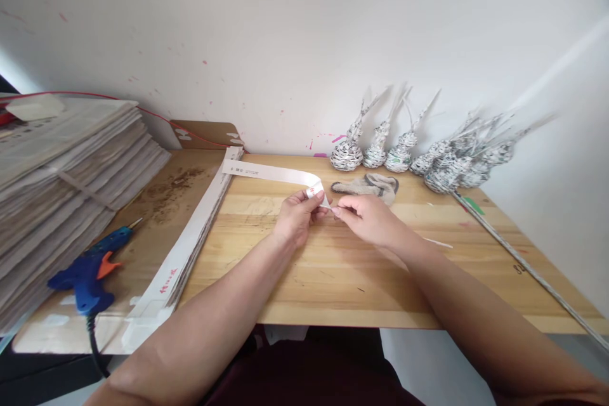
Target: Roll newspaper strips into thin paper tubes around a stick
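Note:
A long white paper strip (271, 172) with small printing stretches from the left over the wooden table and folds over at its right end. My left hand (297, 212) pinches that folded end between thumb and fingers. Just to the right, my right hand (359, 217) has its fingertips closed on the narrow, pointed tip of the same strip. Its other end lies across the top of a stack of paper strips (190, 244) on the left. Behind my right hand a grey knit glove (368, 185) lies crumpled.
Several gourd-shaped woven paper pieces (346, 153) stand against the wall at the back right. A long rod (518, 257) lies along the table's right side. At left are a blue glue gun (90, 279) and a tall newspaper stack (71, 177).

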Tool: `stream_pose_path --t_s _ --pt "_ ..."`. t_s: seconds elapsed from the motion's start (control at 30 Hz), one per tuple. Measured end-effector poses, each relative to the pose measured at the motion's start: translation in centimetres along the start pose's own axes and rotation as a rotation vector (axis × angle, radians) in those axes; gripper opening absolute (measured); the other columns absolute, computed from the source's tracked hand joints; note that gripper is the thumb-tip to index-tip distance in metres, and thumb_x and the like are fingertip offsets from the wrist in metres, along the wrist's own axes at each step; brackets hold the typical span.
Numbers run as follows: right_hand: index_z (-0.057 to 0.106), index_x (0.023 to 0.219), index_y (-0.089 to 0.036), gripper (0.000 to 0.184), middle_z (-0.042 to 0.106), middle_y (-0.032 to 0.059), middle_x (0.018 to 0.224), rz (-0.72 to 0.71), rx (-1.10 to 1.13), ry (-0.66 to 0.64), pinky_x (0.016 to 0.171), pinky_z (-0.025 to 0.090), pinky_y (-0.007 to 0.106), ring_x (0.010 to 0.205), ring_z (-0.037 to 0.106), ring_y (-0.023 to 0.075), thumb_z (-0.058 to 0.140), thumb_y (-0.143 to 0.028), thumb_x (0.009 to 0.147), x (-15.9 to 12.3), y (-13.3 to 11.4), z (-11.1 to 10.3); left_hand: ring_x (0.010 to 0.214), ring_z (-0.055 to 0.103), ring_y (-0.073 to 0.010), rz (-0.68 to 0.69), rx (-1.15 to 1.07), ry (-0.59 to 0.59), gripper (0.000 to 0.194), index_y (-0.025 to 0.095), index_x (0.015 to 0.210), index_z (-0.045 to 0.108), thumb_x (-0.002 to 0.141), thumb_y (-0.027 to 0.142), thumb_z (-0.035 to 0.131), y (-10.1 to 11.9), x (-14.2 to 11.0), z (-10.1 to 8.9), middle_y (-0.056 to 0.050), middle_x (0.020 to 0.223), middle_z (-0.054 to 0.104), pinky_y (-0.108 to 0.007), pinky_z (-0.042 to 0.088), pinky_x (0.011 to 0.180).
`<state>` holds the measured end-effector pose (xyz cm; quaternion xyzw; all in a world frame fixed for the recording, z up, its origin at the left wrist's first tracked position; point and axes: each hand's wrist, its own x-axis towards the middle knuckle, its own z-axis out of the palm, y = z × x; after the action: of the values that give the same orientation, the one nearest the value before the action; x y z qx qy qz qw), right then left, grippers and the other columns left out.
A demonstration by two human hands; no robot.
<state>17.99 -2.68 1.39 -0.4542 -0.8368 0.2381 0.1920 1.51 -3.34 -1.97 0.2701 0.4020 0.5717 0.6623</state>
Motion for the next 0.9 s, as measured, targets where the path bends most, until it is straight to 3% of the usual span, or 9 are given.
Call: stream_pose_path --t_s 0.1,0.27,0.33,0.47,0.6,0.73,0.9 --pt "0.061 0.072 -0.019 0.033 0.064 0.0019 0.069 0.044 0.084 -0.101 0.059 0.035 0.027 0.061 0.054 0.0133 0.042 -0.036 0.093 -0.03 -0.10 -0.14 0.051 0.055 -0.0058 0.005 0.023 0.000 0.027 0.011 0.075 0.064 0.064 0.030 0.080 -0.03 -0.03 0.05 -0.004 0.070 0.068 -0.016 0.045 0.049" --pt "0.063 0.085 -0.020 0.016 0.064 0.0021 0.077 -0.083 -0.039 0.110 0.062 0.035 0.027 0.067 0.054 0.0147 0.054 -0.034 0.087 -0.07 -0.15 0.03 0.052 0.056 -0.0069 -0.008 0.008 0.043 0.023 0.012 0.075 0.064 0.064 0.025 0.079 0.11 0.04 0.05 -0.004 0.069 0.068 -0.018 0.046 0.052" --pt "0.063 0.082 -0.020 0.018 0.063 0.0021 0.075 -0.122 -0.085 0.125 0.063 0.034 0.027 0.067 0.053 0.0144 0.050 -0.030 0.090 -0.07 -0.08 0.08 0.051 0.054 -0.0058 -0.006 -0.002 0.034 0.023 0.011 0.076 0.065 0.064 0.025 0.080 0.12 0.06 0.01 -0.004 0.071 0.068 -0.017 0.045 0.051" --pt "0.060 0.073 -0.019 0.026 0.059 0.0009 0.064 -0.051 -0.107 0.042 0.059 0.031 0.027 0.061 0.051 0.0136 0.045 -0.028 0.092 -0.04 -0.17 -0.17 0.052 0.052 -0.0047 0.012 0.009 0.004 0.026 0.010 0.076 0.068 0.062 0.028 0.081 0.00 0.00 -0.05 -0.004 0.072 0.068 -0.017 0.042 0.050" --pt "0.060 0.076 -0.019 0.026 0.062 0.0012 0.070 0.003 -0.021 -0.049 0.060 0.033 0.026 0.063 0.053 0.0135 0.043 -0.029 0.093 -0.01 -0.37 -0.32 0.052 0.052 -0.0050 0.012 0.012 -0.003 0.028 0.010 0.074 0.068 0.062 0.031 0.081 -0.01 -0.02 -0.03 -0.004 0.070 0.067 -0.017 0.042 0.050" --pt "0.061 0.090 -0.020 0.013 0.064 0.0028 0.080 -0.120 -0.075 0.086 0.064 0.034 0.026 0.070 0.055 0.0149 0.053 -0.030 0.089 0.00 -0.16 0.07 0.050 0.052 -0.0052 -0.005 -0.016 0.045 0.025 0.011 0.071 0.066 0.061 0.028 0.082 0.11 0.08 0.02 -0.001 0.062 0.063 -0.017 0.043 0.050" --pt "0.062 0.081 -0.019 0.022 0.063 0.0032 0.074 -0.136 -0.124 0.098 0.064 0.034 0.027 0.069 0.056 0.0150 0.045 -0.028 0.092 0.04 0.17 0.16 0.051 0.053 -0.0044 -0.016 -0.028 0.028 0.023 0.010 0.075 0.068 0.062 0.025 0.081 0.14 0.07 0.01 -0.002 0.066 0.065 -0.016 0.044 0.052"
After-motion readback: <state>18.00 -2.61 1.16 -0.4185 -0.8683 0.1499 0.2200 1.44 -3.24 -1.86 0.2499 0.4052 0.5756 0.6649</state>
